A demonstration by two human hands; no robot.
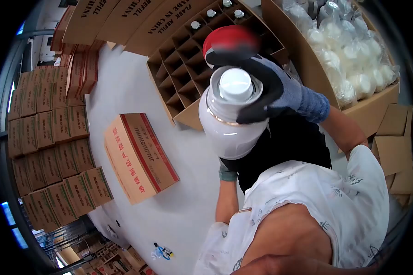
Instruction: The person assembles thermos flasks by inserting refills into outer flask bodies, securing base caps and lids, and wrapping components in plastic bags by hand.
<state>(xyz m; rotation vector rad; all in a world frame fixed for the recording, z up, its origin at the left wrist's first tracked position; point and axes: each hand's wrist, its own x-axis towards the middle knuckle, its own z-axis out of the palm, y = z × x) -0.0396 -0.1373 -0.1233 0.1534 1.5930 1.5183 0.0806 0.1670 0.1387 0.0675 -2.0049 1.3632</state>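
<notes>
A white vacuum flask [234, 133] with a white stopper [235, 85] in its grey neck is held up in front of me, its top tilted toward the camera. My left hand [228, 170] supports it from below; only the cuff and a bit of dark glove show, and the fingers are hidden. My right hand [273, 87], in a grey-blue glove with black fingers, curls beside the flask's neck. Its fingers are closed on a red lid [229, 40], blurred by motion, just beyond the stopper. The thumb lies near the flask's shoulder.
A divided carton [179, 68] with several silver-topped bottles in its far cells stands ahead. At right, another carton [371, 103] holds bagged white pieces [353, 59]. A closed box [140, 158] lies on the floor, stacked boxes [55, 133] at left.
</notes>
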